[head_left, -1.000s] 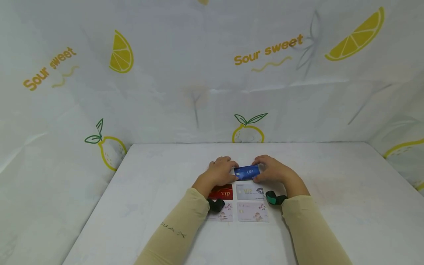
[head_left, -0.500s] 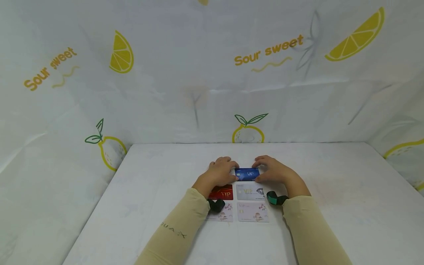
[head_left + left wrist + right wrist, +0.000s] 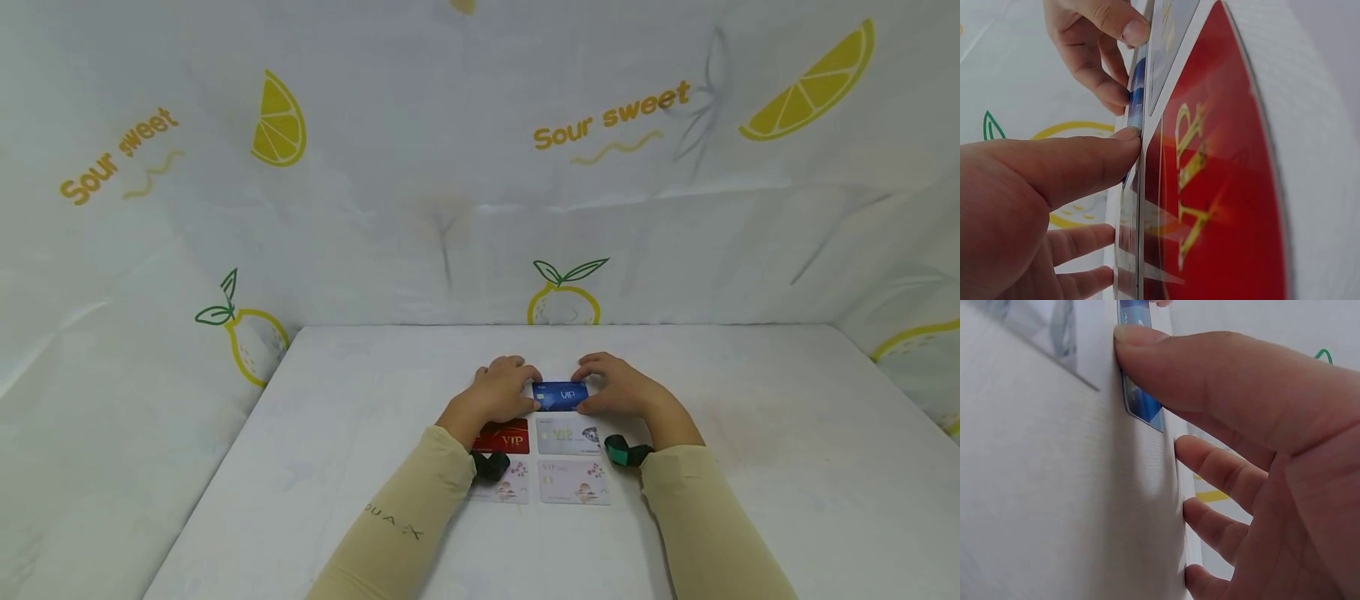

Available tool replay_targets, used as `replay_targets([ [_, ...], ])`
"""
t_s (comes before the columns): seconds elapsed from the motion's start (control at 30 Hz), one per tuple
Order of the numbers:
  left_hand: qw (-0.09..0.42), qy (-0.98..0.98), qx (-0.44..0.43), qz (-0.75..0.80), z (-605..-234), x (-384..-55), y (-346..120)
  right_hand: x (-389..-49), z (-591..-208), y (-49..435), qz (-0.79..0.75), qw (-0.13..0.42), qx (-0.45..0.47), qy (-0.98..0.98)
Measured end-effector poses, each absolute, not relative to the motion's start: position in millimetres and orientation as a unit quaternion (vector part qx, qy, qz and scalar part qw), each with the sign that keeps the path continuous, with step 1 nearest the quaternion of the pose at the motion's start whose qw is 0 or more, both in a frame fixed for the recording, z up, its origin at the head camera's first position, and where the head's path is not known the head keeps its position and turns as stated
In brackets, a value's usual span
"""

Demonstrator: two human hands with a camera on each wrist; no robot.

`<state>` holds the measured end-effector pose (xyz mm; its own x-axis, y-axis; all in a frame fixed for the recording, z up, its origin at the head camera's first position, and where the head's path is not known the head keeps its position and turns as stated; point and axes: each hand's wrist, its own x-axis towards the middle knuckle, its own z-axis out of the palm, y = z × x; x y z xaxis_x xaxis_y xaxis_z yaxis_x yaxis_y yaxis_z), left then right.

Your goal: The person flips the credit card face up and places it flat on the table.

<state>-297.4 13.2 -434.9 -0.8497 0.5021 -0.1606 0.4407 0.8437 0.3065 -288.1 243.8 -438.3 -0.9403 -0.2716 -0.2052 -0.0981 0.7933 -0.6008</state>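
Note:
A blue VIP card lies flat on the white table between both hands. My left hand pinches its left end, thumb on the near edge and index finger at the far corner. In the left wrist view the left thumb tip touches the blue card. My right hand pinches the right end the same way; in the right wrist view its thumb presses on the near edge, other fingertips resting on the table. Just nearer lie a red VIP card, partly covered by the left wrist, and a silver VIP card.
Two pale pink flowered cards form the nearest row, one at left partly under the black wrist strap, one at right. A striped pale surface shows under the left hand. A lemon-printed white sheet hangs behind the table.
The blue card has turned from a slight tilt to straight and come down flat, lining up with the cards nearer. Both hands stay at its ends, almost unmoved.

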Motion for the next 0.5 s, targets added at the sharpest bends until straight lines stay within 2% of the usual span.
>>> replay_targets([
  [0.5, 0.12, 0.953, 0.243, 0.135, -435.1, -298.3, 11.7, -287.7, -437.3, 241.5, -0.302, 0.139, -0.097, 0.938],
])
